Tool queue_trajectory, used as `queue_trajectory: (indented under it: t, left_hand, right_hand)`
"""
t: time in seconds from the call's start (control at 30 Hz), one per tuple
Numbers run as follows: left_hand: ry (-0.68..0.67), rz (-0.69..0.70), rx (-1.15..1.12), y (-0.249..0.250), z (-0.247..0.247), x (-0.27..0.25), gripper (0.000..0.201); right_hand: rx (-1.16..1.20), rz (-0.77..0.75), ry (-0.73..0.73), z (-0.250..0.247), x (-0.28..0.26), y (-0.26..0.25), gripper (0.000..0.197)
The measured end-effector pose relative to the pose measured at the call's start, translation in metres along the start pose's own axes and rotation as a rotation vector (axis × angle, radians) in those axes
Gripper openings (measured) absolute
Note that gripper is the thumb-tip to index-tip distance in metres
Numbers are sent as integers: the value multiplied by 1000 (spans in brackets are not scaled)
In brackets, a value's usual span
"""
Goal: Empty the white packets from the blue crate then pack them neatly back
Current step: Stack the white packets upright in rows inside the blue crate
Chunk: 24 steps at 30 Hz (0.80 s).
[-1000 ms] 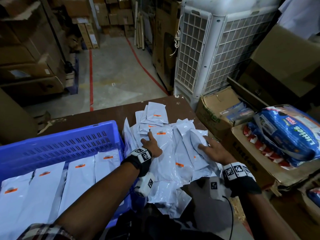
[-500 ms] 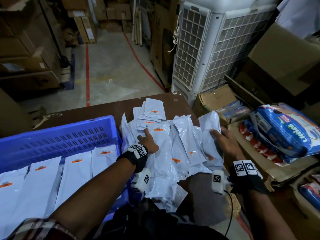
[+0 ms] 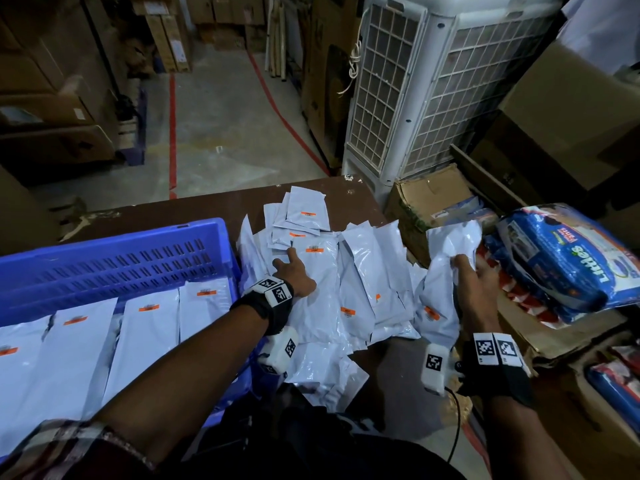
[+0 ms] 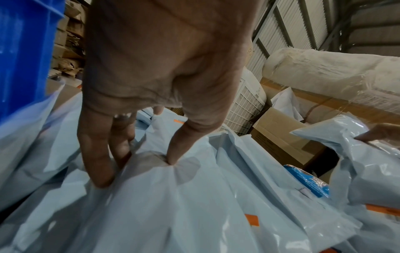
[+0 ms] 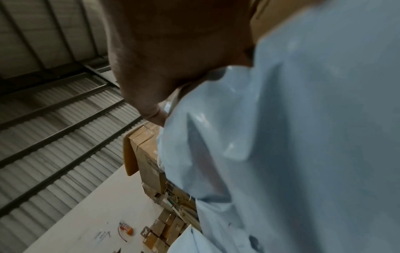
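Left hand [image 3: 294,277] flat, right hand [image 3: 476,278] clutching.

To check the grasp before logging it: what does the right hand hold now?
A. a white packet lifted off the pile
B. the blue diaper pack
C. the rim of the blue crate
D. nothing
A: the right hand grips a crumpled white packet raised beside the pile, apart from the blue crate.
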<state>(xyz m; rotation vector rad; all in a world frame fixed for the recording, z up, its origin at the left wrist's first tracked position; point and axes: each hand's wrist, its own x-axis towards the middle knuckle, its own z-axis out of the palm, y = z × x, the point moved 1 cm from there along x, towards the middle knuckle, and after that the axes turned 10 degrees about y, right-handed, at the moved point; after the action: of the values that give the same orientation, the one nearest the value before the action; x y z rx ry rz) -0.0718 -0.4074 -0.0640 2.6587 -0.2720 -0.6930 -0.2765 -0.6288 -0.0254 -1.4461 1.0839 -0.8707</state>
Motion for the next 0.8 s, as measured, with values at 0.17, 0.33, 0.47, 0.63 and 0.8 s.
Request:
queue_trajectory:
  t: [0.17, 0.33, 0.47, 0.63, 0.8]
  left_hand:
    - [28, 40, 42, 8, -2, -1, 91]
    - [151, 180, 63, 17, 0, -6, 88]
    - [212, 601, 114, 37, 5, -18, 73]
    - [-58, 899, 279, 62, 29, -36, 66]
    - [-187, 1015, 596, 66, 68, -42, 64]
  right_hand:
    - [82, -22, 58, -4, -6, 12, 25]
    - [-112, 209, -102, -2, -6, 32, 23]
    - [-184, 225, -199, 0, -14, 40, 34]
    - [-228, 167, -280, 2, -24, 30, 20]
    - [-205, 143, -239, -9, -20, 31, 32]
